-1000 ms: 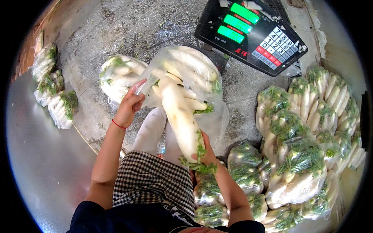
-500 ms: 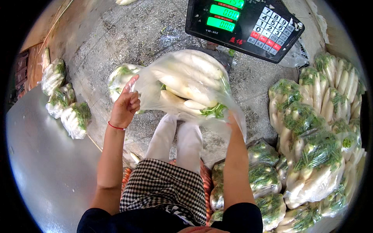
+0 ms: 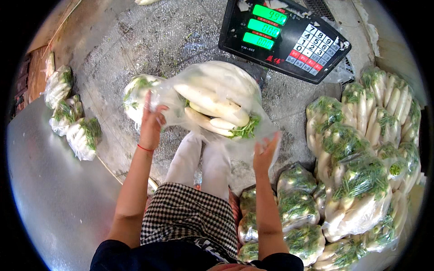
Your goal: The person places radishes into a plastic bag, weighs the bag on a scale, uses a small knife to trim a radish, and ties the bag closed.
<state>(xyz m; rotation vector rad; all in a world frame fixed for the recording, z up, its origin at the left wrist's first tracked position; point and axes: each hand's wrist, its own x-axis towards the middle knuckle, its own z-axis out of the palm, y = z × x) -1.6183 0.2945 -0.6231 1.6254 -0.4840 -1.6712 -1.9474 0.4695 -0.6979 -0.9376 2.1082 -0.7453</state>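
Observation:
A large clear plastic bag (image 3: 169, 97) full of long white radishes (image 3: 210, 99) lies in front of me, below the scale display. Green leaf tops (image 3: 247, 128) poke toward the bag's mouth, which faces me. At the bag's left edge is my left hand (image 3: 153, 121), index finger stretched out and the other fingers loosely bent apart from it. My right hand (image 3: 266, 156) is at the lower right edge of the plastic, its fingers spread and partly behind the film. Both hands look open, though light contact with the film cannot be ruled out.
A black scale display with keypad (image 3: 285, 38) stands beyond the bag. Another bagged radish bundle (image 3: 135, 101) touches its left side. Stacked bagged radishes (image 3: 357, 176) fill the right. Smaller bags (image 3: 83, 137) lie at the left by a grey metal surface (image 3: 58, 194).
My right hand has come out from deeper behind the plastic and its fingers have spread. The left hand's curled fingers have loosened. The bag has sagged slightly, and the scale's top reading has changed.

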